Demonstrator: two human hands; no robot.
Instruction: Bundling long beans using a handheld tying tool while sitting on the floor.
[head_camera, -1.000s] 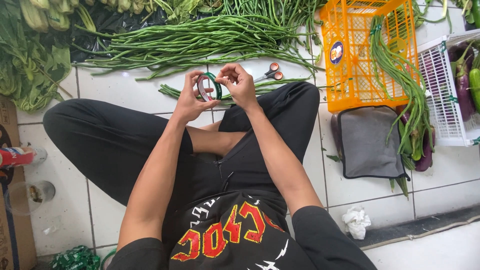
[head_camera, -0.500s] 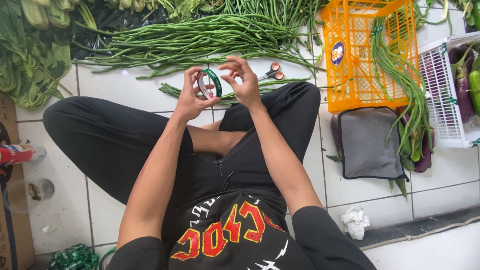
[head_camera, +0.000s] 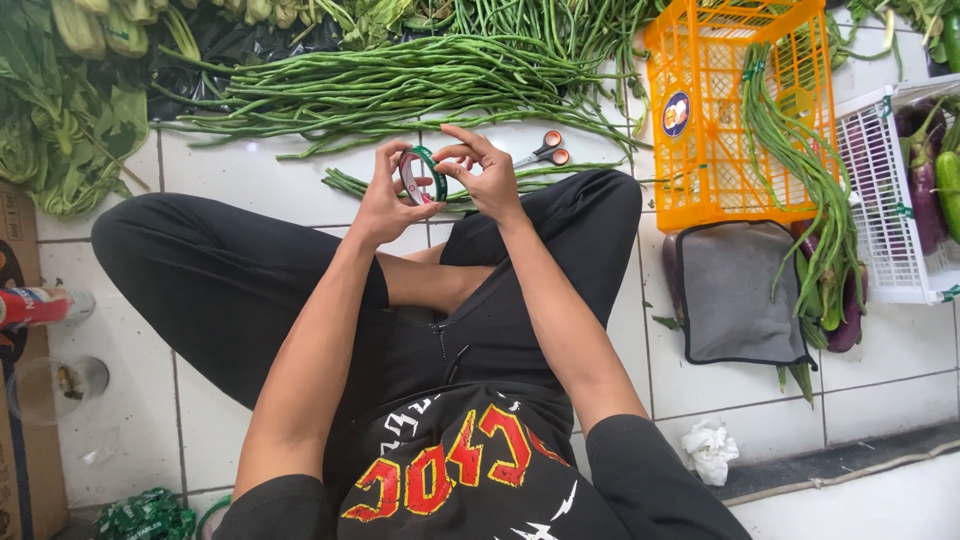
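Note:
I sit cross-legged on a white tiled floor. My left hand (head_camera: 385, 200) holds a green roll of tape (head_camera: 422, 176) upright in front of my knees. My right hand (head_camera: 485, 172) pinches at the roll's edge with thumb and fingers. A small bundle of long green beans (head_camera: 350, 184) lies on the tiles just beyond my hands. Orange-handled scissors (head_camera: 545, 153) lie to the right of my right hand.
A large pile of long beans (head_camera: 400, 85) stretches across the floor ahead. Leafy greens (head_camera: 55, 120) lie at left. An orange crate (head_camera: 735, 100) with beans and a white crate (head_camera: 890, 200) with eggplants stand at right, beside a grey cloth (head_camera: 735, 290).
Both hands have stayed together on the tape roll; my right fingers have shifted a little along its edge. Nothing else moved.

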